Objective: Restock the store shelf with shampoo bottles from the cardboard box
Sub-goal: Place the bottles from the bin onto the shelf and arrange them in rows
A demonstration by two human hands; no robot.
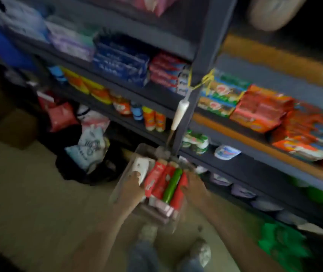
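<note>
Head camera, blurred by motion: you are standing at a dark store shelf, holding a cardboard box out in front of you, above your shoes and the tan floor. The shampoo bottles are lying side by side inside the box, between your two hands. Most are showing red, and one green bottle is lying among them towards the right. A white pack is sitting at the box's left end, just beyond your left fingertips.

Your left hand is gripping the box's left wall, with its fingers hooking over the rim. Your right hand is lying against the box's right side, touching the outermost red bottle. The blur is hiding its fingers, so you cannot tell whether they are curling round the rim or lying flat. Both forearms are reaching forward from the bottom of the frame and converging on the box.

Behind the box, a white handle is hanging from a yellow string tied to the shelf's upright post. Orange packets are filling the shelf board to the right, and blue cartons are stacked higher up on the left. A white sack is slumping on the floor to the left of the box.
</note>
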